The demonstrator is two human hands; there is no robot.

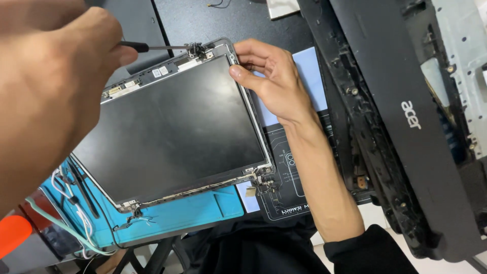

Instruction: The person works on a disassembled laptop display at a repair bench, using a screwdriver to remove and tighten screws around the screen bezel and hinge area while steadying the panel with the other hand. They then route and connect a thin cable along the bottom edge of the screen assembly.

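Observation:
A bare laptop screen panel (172,132) with a dark glass face and a thin metal frame lies tilted on a blue work mat (203,208). My left hand (56,86), large and close to the camera at the left, grips a thin black-handled screwdriver (152,48). Its tip rests at the metal hinge bracket (199,49) on the panel's top corner. My right hand (271,81) pinches the same corner's right edge, thumb on the frame and fingers behind it.
A black laptop lid bezel and housing (401,127) leans along the right side. A black printed mat (289,172) and a pale blue sheet (309,71) lie under my right forearm. Loose white and green cables (66,203) trail at the lower left beside an orange object (12,233).

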